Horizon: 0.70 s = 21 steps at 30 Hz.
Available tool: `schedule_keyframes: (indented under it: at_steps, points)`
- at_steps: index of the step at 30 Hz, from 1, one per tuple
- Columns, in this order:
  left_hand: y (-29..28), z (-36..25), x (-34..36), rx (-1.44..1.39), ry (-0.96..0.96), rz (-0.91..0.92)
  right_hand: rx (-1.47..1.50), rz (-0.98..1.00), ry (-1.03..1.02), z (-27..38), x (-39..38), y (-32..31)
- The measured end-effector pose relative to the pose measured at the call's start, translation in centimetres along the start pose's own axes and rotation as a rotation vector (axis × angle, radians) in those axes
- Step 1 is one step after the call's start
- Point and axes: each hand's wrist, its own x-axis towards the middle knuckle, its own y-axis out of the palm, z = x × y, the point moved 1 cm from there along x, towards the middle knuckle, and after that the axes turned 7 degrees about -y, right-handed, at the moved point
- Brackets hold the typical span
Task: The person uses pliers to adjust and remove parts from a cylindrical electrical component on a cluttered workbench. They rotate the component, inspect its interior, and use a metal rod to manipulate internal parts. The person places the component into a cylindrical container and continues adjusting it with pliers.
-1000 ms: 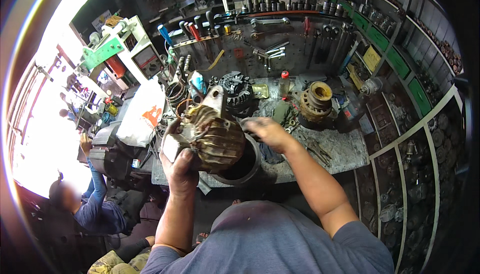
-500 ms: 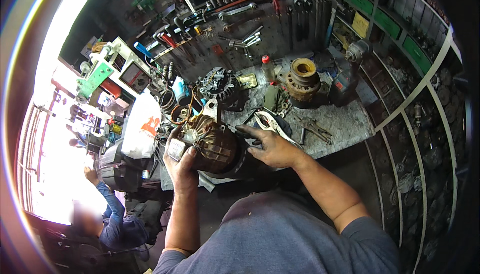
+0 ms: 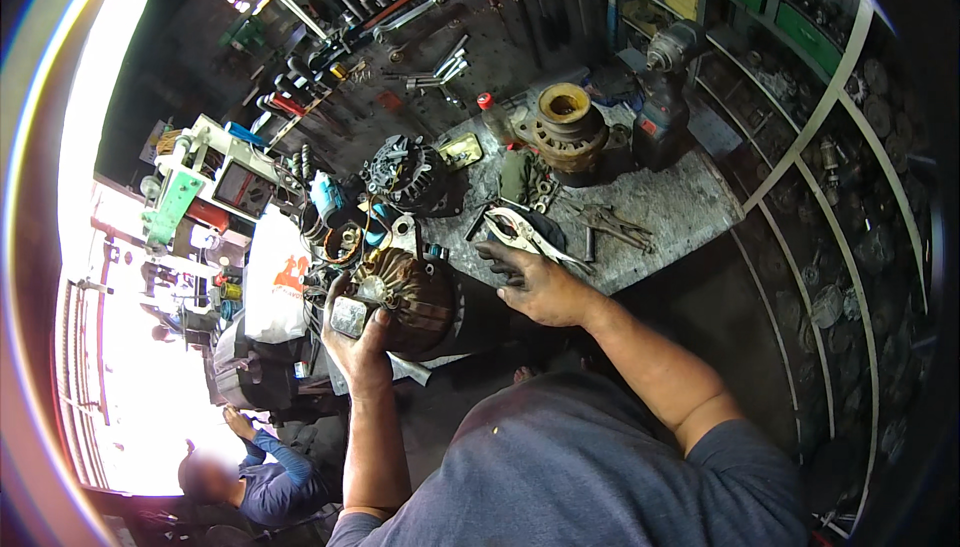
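Note:
At the bench's near edge, my left hand supports a brown, ribbed alternator with a metal lug at its top. Under my left thumb, against the finned end, shows a small silver rectangular piece. My right hand hovers to the right of the alternator, apart from it, fingers loosely spread and holding nothing. Its fingertips are dark with grime. Just beyond them lie silver locking pliers. The underside of the alternator and my left fingers behind it are partly hidden.
Farther back on the bench sit a black alternator, a rusty pulley housing, a red-capped bottle and a cordless impact wrench. More pliers lie rightward. A co-worker is at lower left.
My right hand has come away from the alternator's right side, its fingers now spread in the air. My left hand keeps its hold. The whole view has shifted a little.

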Motion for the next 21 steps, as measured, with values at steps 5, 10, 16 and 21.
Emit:
schedule_keyframes:
  at_steps: [5, 10, 16, 21]
  points:
    - [0.4, 0.1, -0.3, 0.005, 0.019, 0.01, -0.008, -0.032, 0.0, -1.2, -1.1, -0.2]
    - [0.7, 0.1, -0.8, 0.106, 0.047, -0.012, -0.021, -0.017, 0.067, -2.0, -1.1, 0.2]
    - [0.6, 0.4, -1.1, 0.046, 0.03, -0.017, 0.048, 0.001, 0.107, -1.7, -1.0, 0.0]
    - [0.5, 0.4, -1.0, 0.087, 0.012, -0.025, 0.014, 0.013, 0.092, -1.8, -0.8, -0.2]
